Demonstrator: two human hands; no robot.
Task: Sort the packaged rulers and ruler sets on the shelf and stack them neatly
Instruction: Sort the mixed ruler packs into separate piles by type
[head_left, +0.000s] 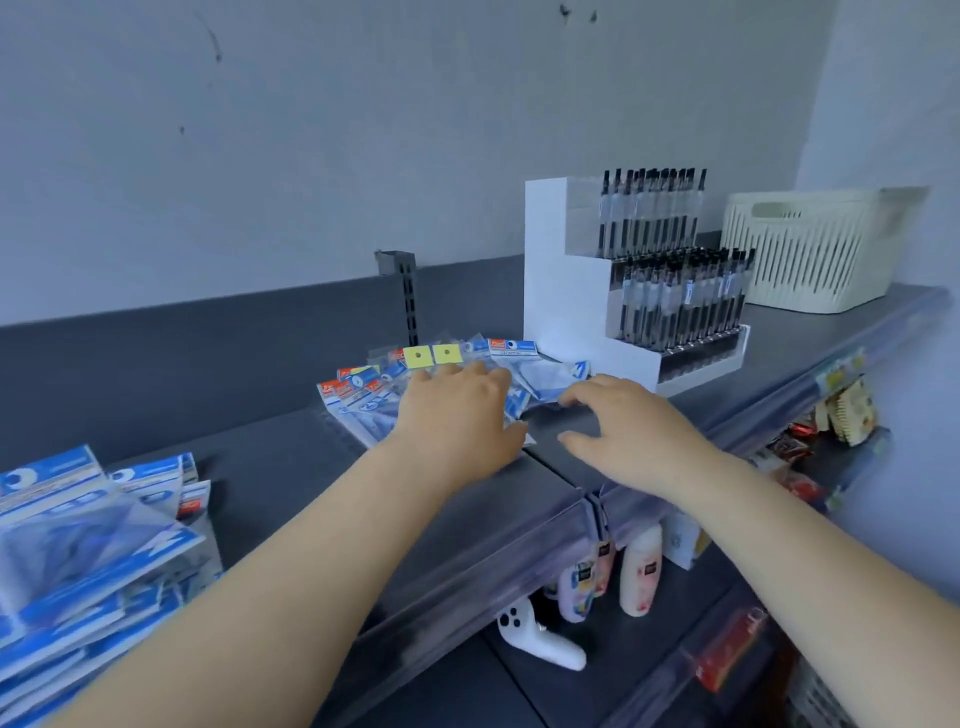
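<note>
Where ruler packs end, a pen display stands.

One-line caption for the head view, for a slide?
Left hand rests on fanned blue packaged rulers; right hand hovers beside white pen display.

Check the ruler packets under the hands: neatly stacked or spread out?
Spread out. The ruler packets lie fanned and overlapping at different angles on the shelf, with the left hand resting flat on them.
</note>
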